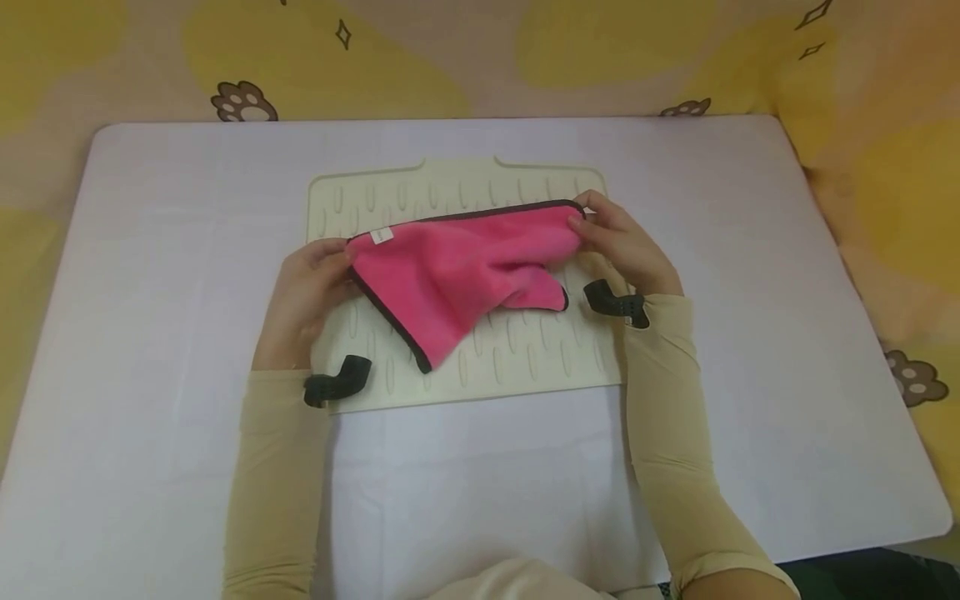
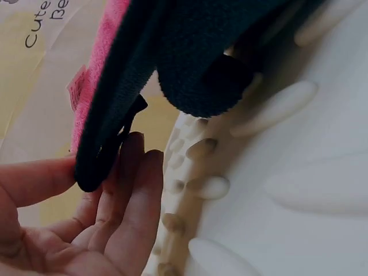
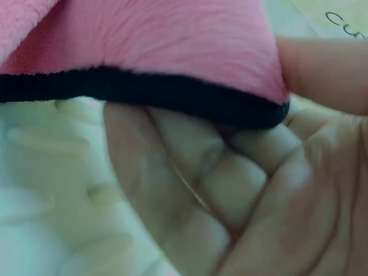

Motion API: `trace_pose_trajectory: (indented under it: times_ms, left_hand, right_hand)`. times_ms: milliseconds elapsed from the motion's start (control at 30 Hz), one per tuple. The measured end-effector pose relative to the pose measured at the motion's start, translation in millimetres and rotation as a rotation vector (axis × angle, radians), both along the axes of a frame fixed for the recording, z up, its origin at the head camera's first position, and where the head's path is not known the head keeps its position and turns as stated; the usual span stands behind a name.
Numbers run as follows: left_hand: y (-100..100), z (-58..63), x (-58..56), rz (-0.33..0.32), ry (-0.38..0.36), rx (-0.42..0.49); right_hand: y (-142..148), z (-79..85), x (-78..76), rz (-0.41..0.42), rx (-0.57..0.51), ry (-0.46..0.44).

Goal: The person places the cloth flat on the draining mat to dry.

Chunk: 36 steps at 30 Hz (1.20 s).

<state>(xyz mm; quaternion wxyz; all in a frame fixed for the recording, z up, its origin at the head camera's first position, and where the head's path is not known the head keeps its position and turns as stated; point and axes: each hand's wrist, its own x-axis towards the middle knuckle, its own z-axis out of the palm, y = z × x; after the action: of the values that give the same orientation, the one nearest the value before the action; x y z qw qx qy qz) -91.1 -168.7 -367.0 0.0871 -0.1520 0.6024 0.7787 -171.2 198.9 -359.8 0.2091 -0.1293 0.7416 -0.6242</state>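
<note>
Over the cream mat point(image 1: 525, 371), I see left hand point(image 1: 300, 292) and right hand point(image 1: 632, 248) pinch the pink cloth point(image 1: 465, 267), apparently spreading it; straightening seems next.

Free room at both ends of the table point(image 1: 157, 300), pink cloth point(image 1: 465, 258) an obstacle above the mat point(image 1: 517, 362)

It's a wide white rectangular counter point(image 1: 142, 308) with rounded corners, plus some faint creases showing on top. Lying flat on it, around the middle but more toward the far side, there's a cream, rubbery-looking, roughly rectangular mat point(image 1: 457, 375). Sits kinda askew, rows of raised elongated bumps all over, wide tab on its far edge.
</note>
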Motion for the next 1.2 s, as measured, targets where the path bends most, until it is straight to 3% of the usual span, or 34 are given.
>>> trace_pose_trajectory:
  times_ms: [100, 300, 600, 833, 900, 967, 1100, 1200]
  left_hand:
    - [-2.3, 0.7, 0.2, 0.015, 0.014, 0.023]
    - [-12.2, 3.2, 2.1, 0.080, 0.059, 0.190]
    - [-28.0, 13.7, 8.2, 0.172, 0.219, 0.241]
    - [-37.0, 11.8, 8.6, 0.223, 0.232, 0.281]
    - [-37.3, 8.1, 7.0, 0.231, 0.189, 0.199]
    - [-37.1, 4.5, 6.0, 0.205, 0.107, 0.008]
    - [-38.8, 1.0, 6.9, 0.032, -0.060, -0.443]
    - [-39.7, 1.4, 7.0, -0.086, -0.085, -0.590]
  right_hand:
    - [0.4, 1.3, -0.1, -0.007, 0.088, 0.010]
    - [1.3, 1.8, -0.4, 0.018, 0.242, -0.001]
    - [-10.9, 8.4, 3.6, 0.123, 0.281, -0.046]
    - [-18.3, 8.8, 4.7, 0.161, 0.256, -0.022]
    - [-17.9, 7.4, 4.2, 0.139, 0.259, -0.002]
    - [-16.5, 5.9, 3.7, 0.110, 0.264, 0.003]
    - [-12.7, 3.5, 2.7, 0.070, 0.267, -0.022]
    - [-10.9, 3.1, 1.9, 0.059, 0.275, -0.025]
